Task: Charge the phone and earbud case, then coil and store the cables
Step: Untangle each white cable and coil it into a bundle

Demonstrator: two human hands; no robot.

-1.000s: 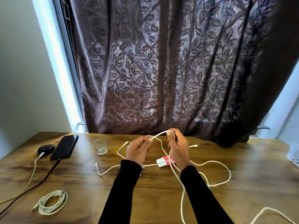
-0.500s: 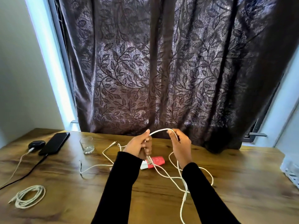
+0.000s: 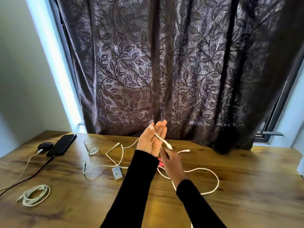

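My left hand (image 3: 152, 139) is raised palm up above the table's middle. A white cable (image 3: 162, 139) lies across the palm, with its end pinched under the thumb and a connector hanging off the right side. My right hand (image 3: 171, 165) is just below, fingers curled and its back towards me; I cannot see whether it grips anything. More white cable (image 3: 217, 181) loops over the table to the right. The black phone (image 3: 61, 144) and the black earbud case (image 3: 45, 145) lie at the far left, each with a cable plugged in.
A coiled white cable (image 3: 35, 195) lies at the front left. A drinking glass (image 3: 91, 146) stands right of the phone. A small white adapter (image 3: 117, 173) and a red item (image 3: 160, 162), partly hidden by my arms, sit on the wooden table (image 3: 246, 186). A dark curtain (image 3: 164, 71) hangs behind.
My left hand has turned palm up and risen with the cable across it. My right hand has left the raised loop and dropped below the left hand.
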